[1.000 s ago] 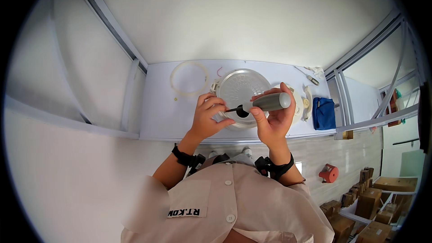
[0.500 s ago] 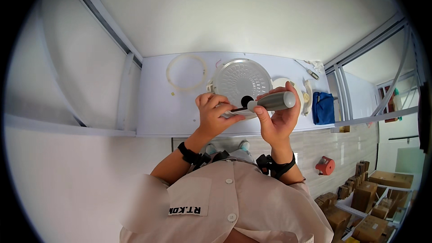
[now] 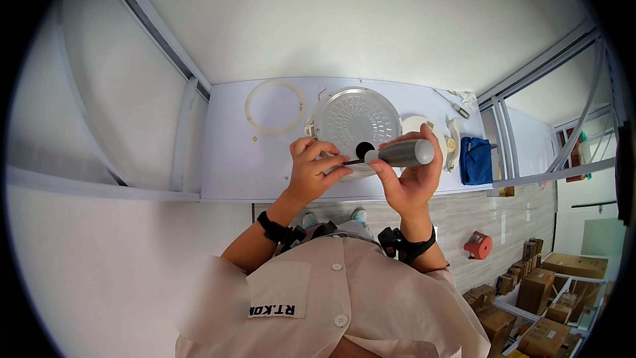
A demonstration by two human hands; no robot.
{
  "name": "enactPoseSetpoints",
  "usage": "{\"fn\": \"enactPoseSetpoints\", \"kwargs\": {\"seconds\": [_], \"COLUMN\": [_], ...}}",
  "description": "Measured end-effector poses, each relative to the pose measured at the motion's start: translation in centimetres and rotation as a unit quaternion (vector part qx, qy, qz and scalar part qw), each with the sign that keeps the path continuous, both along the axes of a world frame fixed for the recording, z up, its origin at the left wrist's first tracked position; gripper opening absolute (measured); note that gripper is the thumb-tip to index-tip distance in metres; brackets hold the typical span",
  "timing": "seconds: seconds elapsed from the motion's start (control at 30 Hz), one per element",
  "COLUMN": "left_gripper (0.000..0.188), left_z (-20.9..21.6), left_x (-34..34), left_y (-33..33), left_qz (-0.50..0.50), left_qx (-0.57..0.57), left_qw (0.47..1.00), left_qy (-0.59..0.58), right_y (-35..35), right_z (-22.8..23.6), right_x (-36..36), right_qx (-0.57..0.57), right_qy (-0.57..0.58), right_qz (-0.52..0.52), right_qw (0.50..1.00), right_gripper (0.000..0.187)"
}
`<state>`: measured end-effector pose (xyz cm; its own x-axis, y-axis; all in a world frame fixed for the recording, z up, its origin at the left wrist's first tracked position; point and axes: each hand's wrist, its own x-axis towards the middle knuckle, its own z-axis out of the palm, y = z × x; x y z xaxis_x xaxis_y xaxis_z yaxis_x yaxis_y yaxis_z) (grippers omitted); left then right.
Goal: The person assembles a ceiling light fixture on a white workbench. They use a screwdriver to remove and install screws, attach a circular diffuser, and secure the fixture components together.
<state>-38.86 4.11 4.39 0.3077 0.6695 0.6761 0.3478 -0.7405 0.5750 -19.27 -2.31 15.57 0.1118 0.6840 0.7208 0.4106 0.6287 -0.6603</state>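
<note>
Gripped by its thick handle, a grey screwdriver [image 3: 401, 153] lies almost level in my right hand [image 3: 416, 182], its dark shaft pointing left. The thumb and fingers of my left hand [image 3: 311, 169] are pinched together at the tip of that shaft. Whether a small part such as a screw sits between those fingertips is hidden. Just beneath and beyond both hands is a round silvery metal lid or pan-like part [image 3: 354, 116] with a pattern of raised marks. A black round spot [image 3: 365, 150] shows at its near edge, beside the shaft.
On the white table [image 3: 225, 159] lie a pale ring [image 3: 250, 117] at the left and a tiny yellowish piece [image 3: 254, 138]. To the right are a white round part [image 3: 414, 122], a curved white piece [image 3: 453, 146], another screwdriver [image 3: 462, 113] and a folded blue cloth [image 3: 476, 160]. A red stool [image 3: 478, 245] stands on the floor.
The screwdriver and my right hand have shifted slightly. My left fingertips remain at the shaft's tip, and the metal part has stayed in place.
</note>
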Motion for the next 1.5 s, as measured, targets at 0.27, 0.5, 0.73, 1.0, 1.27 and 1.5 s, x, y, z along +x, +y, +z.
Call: {"fn": "enactPoseSetpoints", "kwargs": {"seconds": [0.27,0.5,0.73,1.0,1.27,1.5], "left_gripper": [0.025,0.025,0.025,0.022,0.017,0.018], "left_z": [-0.1,0.3,0.7,0.4,0.8,1.0], "left_x": [0.0,0.1,0.0,-0.4,-0.7,-0.7], "left_y": [0.0,-0.2,-0.3,-0.1,-0.2,-0.4], "left_qz": [0.0,0.011,0.008,-0.014,-0.025,-0.032], "left_qx": [-0.001,-0.006,-0.007,-0.025,-0.031,-0.059], "left_qw": [1.0,1.0,1.0,1.0,0.999,0.998], "left_qy": [-0.004,0.001,-0.002,0.0,0.015,0.008], "right_y": [0.4,1.1,0.6,0.4,1.4,0.6], "right_z": [1.1,2.6,2.6,3.0,3.3,3.5], "right_x": [-0.5,-1.9,-1.7,-1.7,-2.3,-0.9], "right_qx": [0.064,0.14,0.054,-0.032,0.03,0.086], "right_qy": [-0.121,-0.148,-0.165,-0.04,-0.063,-0.087], "right_qz": [-0.05,-0.112,-0.065,0.151,0.111,-0.047], "right_qw": [0.989,0.973,0.983,0.987,0.991,0.991], "right_gripper": [0.094,0.091,0.088,0.07,0.065,0.046]}}
